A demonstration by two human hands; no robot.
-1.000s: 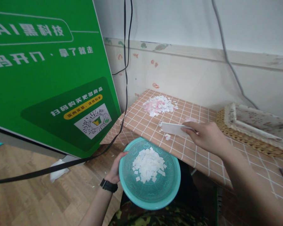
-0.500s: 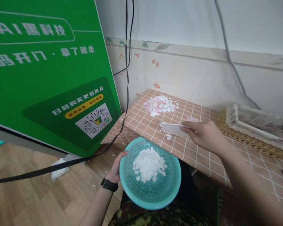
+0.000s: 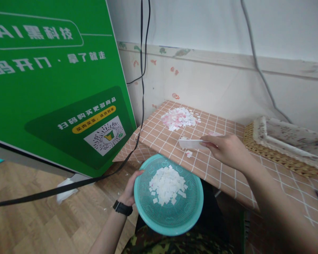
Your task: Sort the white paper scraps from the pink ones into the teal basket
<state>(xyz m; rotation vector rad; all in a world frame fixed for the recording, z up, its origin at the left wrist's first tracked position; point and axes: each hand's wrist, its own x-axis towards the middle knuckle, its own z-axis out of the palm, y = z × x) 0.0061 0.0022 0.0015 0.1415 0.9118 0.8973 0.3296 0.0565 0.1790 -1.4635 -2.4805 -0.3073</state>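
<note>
My left hand (image 3: 131, 185) grips the left rim of a turquoise plastic colander (image 3: 194, 208), held at the table's front edge above my lap. A heap of small white paper pieces (image 3: 167, 185) lies inside it. Over the table, my right hand (image 3: 226, 148) pinches a flat white strip (image 3: 191, 144), its long edge close to the cloth. Beside that strip a few paper scraps (image 3: 189, 153) rest on the tablecloth. Farther back is a pile of white and pink paper pieces (image 3: 179, 118). What lies behind the strip is partly hidden.
The table wears a brown checked tablecloth (image 3: 219, 169). A wicker basket with a cloth lining (image 3: 257, 151) stands at its right, against the wall. On the left rises a large green panel (image 3: 55, 81). A black strap (image 3: 141, 106) hangs down and crosses in front.
The white strip in my right hand has shifted slightly left and tilted a little. My left hand and the colander have stayed in place.
</note>
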